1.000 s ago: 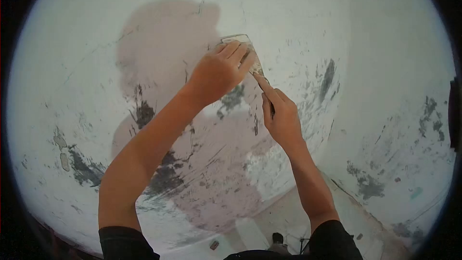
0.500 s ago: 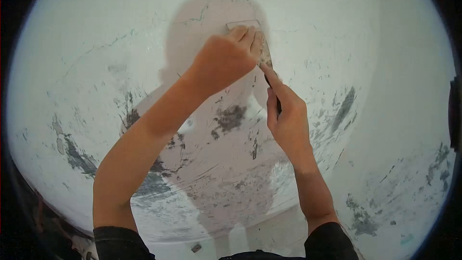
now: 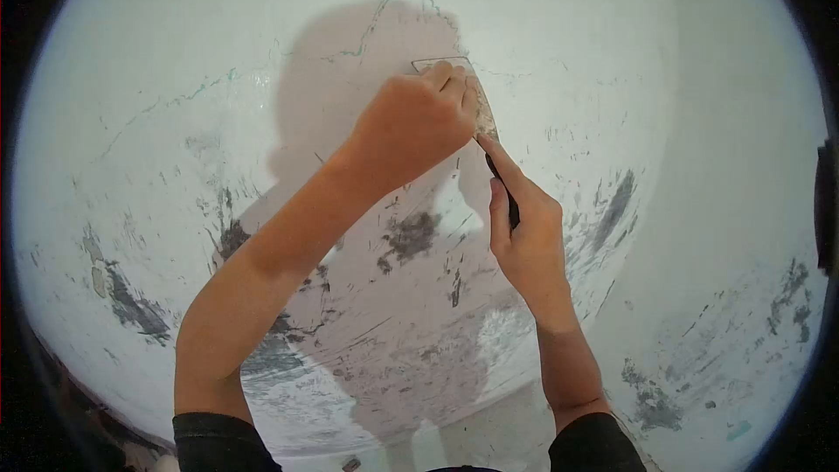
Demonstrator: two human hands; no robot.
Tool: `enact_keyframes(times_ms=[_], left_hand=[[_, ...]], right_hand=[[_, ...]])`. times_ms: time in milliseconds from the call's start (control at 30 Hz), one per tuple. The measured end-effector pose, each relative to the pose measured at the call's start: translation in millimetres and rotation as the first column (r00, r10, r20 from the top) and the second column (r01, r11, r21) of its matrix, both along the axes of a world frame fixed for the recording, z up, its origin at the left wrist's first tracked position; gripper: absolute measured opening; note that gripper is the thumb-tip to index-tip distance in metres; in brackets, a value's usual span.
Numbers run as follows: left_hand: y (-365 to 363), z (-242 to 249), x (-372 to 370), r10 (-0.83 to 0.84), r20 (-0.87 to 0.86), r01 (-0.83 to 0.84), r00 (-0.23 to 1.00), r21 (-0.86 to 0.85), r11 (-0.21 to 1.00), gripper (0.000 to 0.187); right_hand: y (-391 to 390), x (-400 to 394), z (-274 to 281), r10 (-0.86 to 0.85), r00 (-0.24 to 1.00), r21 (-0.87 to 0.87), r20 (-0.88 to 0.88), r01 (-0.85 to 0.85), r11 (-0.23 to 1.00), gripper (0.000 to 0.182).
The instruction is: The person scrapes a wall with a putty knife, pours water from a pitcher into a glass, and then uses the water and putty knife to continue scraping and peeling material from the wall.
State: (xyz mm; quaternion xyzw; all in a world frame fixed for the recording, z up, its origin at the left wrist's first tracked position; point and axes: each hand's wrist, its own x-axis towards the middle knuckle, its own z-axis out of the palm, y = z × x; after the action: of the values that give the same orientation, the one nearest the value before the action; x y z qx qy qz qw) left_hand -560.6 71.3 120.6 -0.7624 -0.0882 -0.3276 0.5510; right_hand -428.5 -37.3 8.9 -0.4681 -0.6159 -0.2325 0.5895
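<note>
My right hand (image 3: 531, 232) grips the black handle of a putty knife (image 3: 484, 114), index finger stretched along it toward the blade. The wide, smeared metal blade lies against the white wall (image 3: 594, 26), its far edge just below a greenish crack line. Bent over the blade, my left hand (image 3: 418, 118) presses its fingers onto the face of the knife; the thumb is hidden. The wall around both hands carries dark grey scuffs, with one dark patch (image 3: 411, 236) below the left wrist.
Another wall surface (image 3: 734, 210) meets this one at the right, with grey marks low down. A dark object (image 3: 825, 208) stands at the far right edge. Near the bottom, a small dark chip (image 3: 351, 465) lies on a pale surface. My shadow covers the middle of the wall.
The view has tilted up slightly, so the wall marks, both hands and the knife appear lower. Against the wall, the knife has shifted only slightly to the right. Both hands keep their hold.
</note>
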Motion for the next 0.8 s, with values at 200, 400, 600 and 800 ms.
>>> enact_keyframes(times_ms=[200,400,600,800], left_hand=[[7.8,-2.6,-2.2,0.011,0.015,-0.012,1.0,0.045,0.999,0.035],[10.7,-3.5,-3.3,-0.048,0.045,0.044,0.998,0.08,0.996,0.037],[-4.1,11.9,-3.6,0.133,-0.048,-0.137,0.99,-0.075,0.988,0.034],[17.9,12.7,-6.5,-0.133,0.081,0.131,0.988,0.038,0.991,0.033]], right_hand=[[-5.4,-5.1,0.7,-0.032,0.999,-0.062,-0.006,0.031,0.998,0.051],[-3.0,-4.8,1.3,-0.046,0.998,-0.02,0.042,0.047,0.999,0.052],[-23.8,-23.8,18.9,-0.065,0.996,-0.133,-0.053,0.058,0.989,0.052],[7.3,-28.6,20.8,-0.113,0.994,-0.017,0.006,0.113,0.993,0.053]])
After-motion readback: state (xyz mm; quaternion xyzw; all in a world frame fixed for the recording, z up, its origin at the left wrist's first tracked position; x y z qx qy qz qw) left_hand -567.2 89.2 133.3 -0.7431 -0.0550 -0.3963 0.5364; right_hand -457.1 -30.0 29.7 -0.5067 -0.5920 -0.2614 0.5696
